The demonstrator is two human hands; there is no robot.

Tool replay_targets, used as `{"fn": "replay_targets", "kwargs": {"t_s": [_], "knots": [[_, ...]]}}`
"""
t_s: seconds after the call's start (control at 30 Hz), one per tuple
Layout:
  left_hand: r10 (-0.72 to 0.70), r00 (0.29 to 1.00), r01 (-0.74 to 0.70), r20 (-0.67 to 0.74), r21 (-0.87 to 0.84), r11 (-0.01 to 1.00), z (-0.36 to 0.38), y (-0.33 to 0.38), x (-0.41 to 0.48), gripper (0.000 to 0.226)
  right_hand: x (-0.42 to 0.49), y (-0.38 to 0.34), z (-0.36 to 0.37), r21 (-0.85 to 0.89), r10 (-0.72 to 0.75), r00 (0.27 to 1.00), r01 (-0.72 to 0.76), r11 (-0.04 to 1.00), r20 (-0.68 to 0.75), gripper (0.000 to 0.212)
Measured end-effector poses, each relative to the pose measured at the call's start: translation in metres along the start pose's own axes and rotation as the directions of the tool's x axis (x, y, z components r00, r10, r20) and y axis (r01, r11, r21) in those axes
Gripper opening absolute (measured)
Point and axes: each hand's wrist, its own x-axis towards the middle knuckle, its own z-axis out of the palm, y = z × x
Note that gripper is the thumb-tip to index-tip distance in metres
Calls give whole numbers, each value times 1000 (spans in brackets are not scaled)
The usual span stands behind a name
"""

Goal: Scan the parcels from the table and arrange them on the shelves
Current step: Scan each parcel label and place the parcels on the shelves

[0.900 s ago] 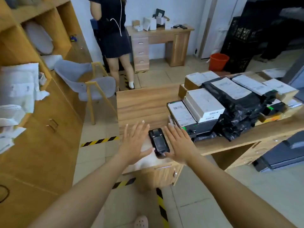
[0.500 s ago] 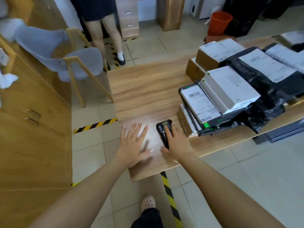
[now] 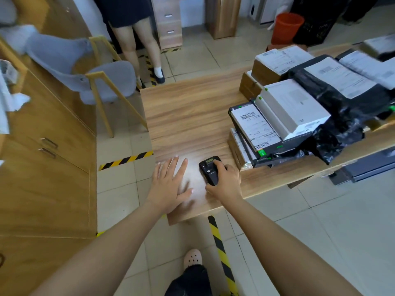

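A black handheld scanner (image 3: pixel 208 169) lies on the wooden table (image 3: pixel 192 116) near its front edge. My right hand (image 3: pixel 226 181) curls its fingers round the scanner. My left hand (image 3: pixel 171 184) rests flat on the table just left of it, fingers spread. A pile of parcels fills the right side of the table: a black box with a barcode label (image 3: pixel 254 129), a white box (image 3: pixel 292 107) on top, black plastic mailers (image 3: pixel 342 99) and brown cartons (image 3: pixel 265 72). The wooden shelves (image 3: pixel 12 67) stand at the left with white parcels on them.
A grey chair with yellow legs (image 3: pixel 100 82) stands between shelves and table. Another person (image 3: pixel 136 33) stands at the back beside a drawer unit (image 3: pixel 168 22). An orange bucket (image 3: pixel 286 26) sits at the back right. Yellow-black tape (image 3: pixel 220 248) marks the floor.
My right hand moved from beside the scanner onto it and curled round it. The view tilted down and closer to the table. My left hand stays flat.
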Motion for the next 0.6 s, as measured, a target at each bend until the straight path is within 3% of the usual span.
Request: {"fn": "replay_targets", "kwargs": {"t_s": [0.33,0.6], "knots": [[-65,994,67,-82,16,998,-64,74,-50,86,-88,33,-69,22,-200,971,204,979,-131,85],[-40,986,37,-163,-24,999,-108,157,-55,90,-131,85,-144,-76,-269,920,259,963,-286,84]]}}
